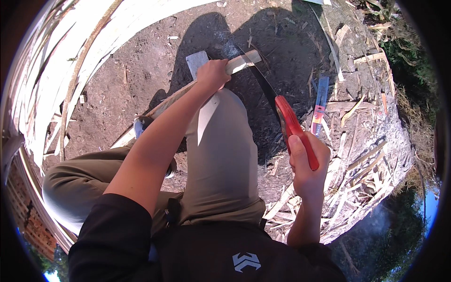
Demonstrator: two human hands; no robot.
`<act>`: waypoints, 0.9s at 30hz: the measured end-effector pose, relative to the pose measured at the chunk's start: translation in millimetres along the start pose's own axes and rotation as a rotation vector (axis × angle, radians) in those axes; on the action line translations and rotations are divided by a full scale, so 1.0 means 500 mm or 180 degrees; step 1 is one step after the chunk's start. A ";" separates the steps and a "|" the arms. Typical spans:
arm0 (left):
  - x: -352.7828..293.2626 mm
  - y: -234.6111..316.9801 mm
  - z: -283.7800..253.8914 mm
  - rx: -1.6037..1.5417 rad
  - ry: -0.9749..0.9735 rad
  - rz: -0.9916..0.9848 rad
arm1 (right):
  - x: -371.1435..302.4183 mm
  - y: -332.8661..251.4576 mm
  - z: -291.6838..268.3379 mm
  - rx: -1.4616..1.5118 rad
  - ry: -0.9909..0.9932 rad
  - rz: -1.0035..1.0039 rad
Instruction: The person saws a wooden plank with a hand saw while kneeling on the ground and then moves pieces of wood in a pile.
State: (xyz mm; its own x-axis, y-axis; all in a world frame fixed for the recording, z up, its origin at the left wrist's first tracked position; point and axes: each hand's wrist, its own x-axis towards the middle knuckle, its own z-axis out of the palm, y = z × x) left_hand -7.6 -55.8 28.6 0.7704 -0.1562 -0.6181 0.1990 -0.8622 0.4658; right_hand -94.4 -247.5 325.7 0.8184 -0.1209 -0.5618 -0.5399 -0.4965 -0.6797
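Observation:
A long pale wooden stick [244,63] runs slantwise from the lower left up past my knee. My left hand [214,74] is wrapped round it near its far end. In my right hand [307,162] is a folding saw [292,120] with a red handle, gripped in a closed fist. Its dark blade crosses the stick just right of my left hand and looks to be touching the wood. A flat greyish-white piece [196,62] lies beside my left hand; its kind I cannot tell.
Long pale strips [51,70] are heaped along the left. A blue blade package [320,104] rests on the dirt to the right. Wood scraps and shavings [364,174] cover the lower right, with greenery beyond. My raised knee [223,127] is under the stick.

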 end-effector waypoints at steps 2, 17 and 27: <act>-0.005 0.003 -0.002 -0.0041 -0.0052 -0.0050 | -0.012 0.012 -0.012 0.0010 0.0008 0.0100; -0.002 -0.008 0.004 0.0047 0.0103 0.0071 | 0.103 0.132 0.062 0.0215 0.0209 -0.0854; 0.001 -0.007 0.001 0.0163 -0.0066 -0.0046 | 0.164 0.284 0.102 -0.0211 -0.0050 -0.1339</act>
State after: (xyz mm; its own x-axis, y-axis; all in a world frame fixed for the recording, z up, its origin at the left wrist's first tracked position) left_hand -8.1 -53.1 26.5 0.7548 -0.1530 -0.6379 0.1784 -0.8879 0.4241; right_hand -113.9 -284.0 158.8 0.9613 0.1169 -0.2493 -0.1452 -0.5539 -0.8198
